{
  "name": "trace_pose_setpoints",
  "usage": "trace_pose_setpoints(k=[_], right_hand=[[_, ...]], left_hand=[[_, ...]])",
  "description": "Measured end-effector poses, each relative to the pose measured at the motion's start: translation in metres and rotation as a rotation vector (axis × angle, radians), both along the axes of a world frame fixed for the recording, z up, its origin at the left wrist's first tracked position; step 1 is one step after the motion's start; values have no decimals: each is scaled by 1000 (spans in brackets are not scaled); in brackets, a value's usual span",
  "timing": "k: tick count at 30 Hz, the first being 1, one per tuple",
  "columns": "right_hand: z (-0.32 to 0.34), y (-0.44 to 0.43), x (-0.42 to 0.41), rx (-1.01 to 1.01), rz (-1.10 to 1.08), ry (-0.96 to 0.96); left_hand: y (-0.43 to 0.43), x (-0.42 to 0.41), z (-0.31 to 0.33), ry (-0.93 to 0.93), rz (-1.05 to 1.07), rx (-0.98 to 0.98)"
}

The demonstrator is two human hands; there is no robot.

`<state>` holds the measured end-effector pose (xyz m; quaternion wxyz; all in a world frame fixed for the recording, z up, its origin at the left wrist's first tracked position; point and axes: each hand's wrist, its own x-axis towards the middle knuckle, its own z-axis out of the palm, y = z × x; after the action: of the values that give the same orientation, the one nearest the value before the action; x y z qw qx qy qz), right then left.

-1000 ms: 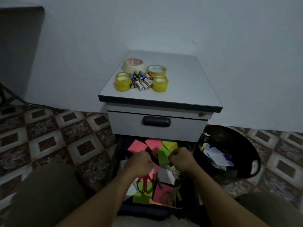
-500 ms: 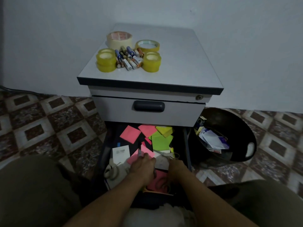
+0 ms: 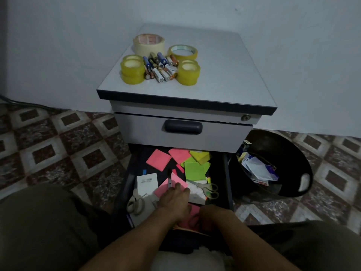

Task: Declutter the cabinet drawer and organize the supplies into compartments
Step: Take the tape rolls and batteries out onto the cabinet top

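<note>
While both hands lie inside the drawer (image 3: 136,159) | left hand (image 3: 175,200): fingers (image 3: 178,187) together on pink note (image 3: 178,180), grip unclear | right hand (image 3: 208,215): fingers hidden

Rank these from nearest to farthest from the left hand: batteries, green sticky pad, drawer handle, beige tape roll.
1. Green sticky pad, in the open drawer beyond the left hand.
2. Drawer handle, on the closed drawer above.
3. Batteries, on the cabinet top.
4. Beige tape roll, behind the batteries.

Open drawer (image 3: 130,173): rear overhung by closed upper drawer (image 3: 214,133); black bin (image 3: 283,153) just right; tiled floor (image 3: 78,153) open left; sticky notes (image 3: 158,159) and scissors (image 3: 207,189) litter inside.
</note>
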<state>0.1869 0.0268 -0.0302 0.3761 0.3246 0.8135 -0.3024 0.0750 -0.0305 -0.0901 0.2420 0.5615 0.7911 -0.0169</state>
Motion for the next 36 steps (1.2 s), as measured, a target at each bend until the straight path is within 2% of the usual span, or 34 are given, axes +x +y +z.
trace_pose_setpoints(k=[3,4,6,9,14,18,21,24,28,33,36], right_hand=[[4,-3,-3,14,66,79],[-7,0,1,59,103,54],[-17,4,8,46,15,32],[-25,6,10,36,127,10],[-27,6,9,59,66,-6],[-31,11,4,34,79,-49],[-30,14,-4,109,56,-40],[-25,13,-16,137,39,61],[-27,-1,-37,164,-110,277],[-31,-23,-60,93,-336,499],[-38,-37,-66,92,-336,573]], left_hand=[[-1,1,0,3,-2,7],[-1,2,0,-9,-3,6],[-2,3,2,-26,-1,8],[-2,3,2,-39,10,14],[-4,3,0,-92,52,95],[-5,-2,0,-219,210,209],[-3,-22,8,-328,408,249],[-3,-54,24,-360,450,132],[-10,-86,40,-210,279,-76],[-25,-103,31,-122,238,-93],[-31,-103,25,-46,191,-81]])
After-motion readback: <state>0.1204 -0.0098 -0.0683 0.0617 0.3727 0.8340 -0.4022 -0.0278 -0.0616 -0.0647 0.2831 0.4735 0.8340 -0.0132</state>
